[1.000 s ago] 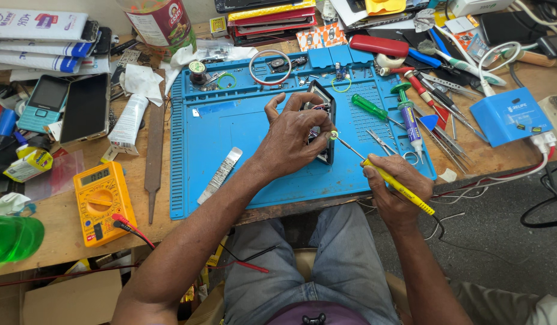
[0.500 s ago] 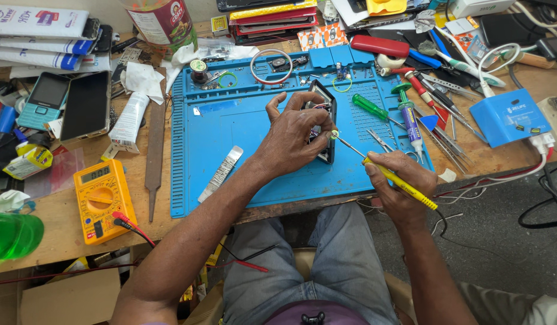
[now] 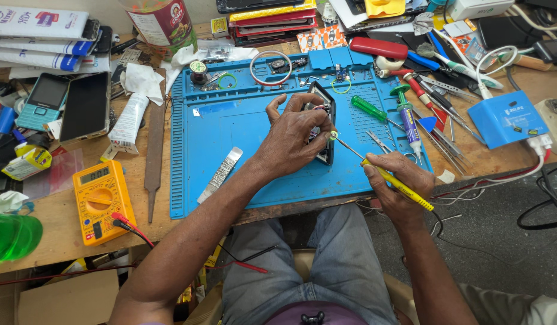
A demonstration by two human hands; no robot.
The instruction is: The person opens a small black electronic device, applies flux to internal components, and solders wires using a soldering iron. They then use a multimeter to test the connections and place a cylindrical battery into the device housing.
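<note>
While the left hand (image 3: 290, 141) clamps the opened phone (image 3: 324, 123) on the blue mat (image 3: 230, 129), the right hand (image 3: 396, 183) grips a yellow soldering iron (image 3: 387, 174), tip at the board; steadiness seems essential.

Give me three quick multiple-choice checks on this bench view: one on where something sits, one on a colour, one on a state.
1. Where is the yellow multimeter?
A. on the blue mat
B. on the bare wooden bench left of the mat
C. on the person's lap

2. What colour is the handle of the soldering iron in the right hand?
A. yellow
B. red
C. white

3. How is the opened phone held?
A. lying flat, untouched
B. lifted clear above the bench
C. propped up on the blue mat under the left hand

Answers:
1 B: the meter lies on wood, beside the mat's left edge.
2 A: the slim handle in the fist is yellow.
3 C: the left hand's fingers grip it, its lower end on the mat.
</note>
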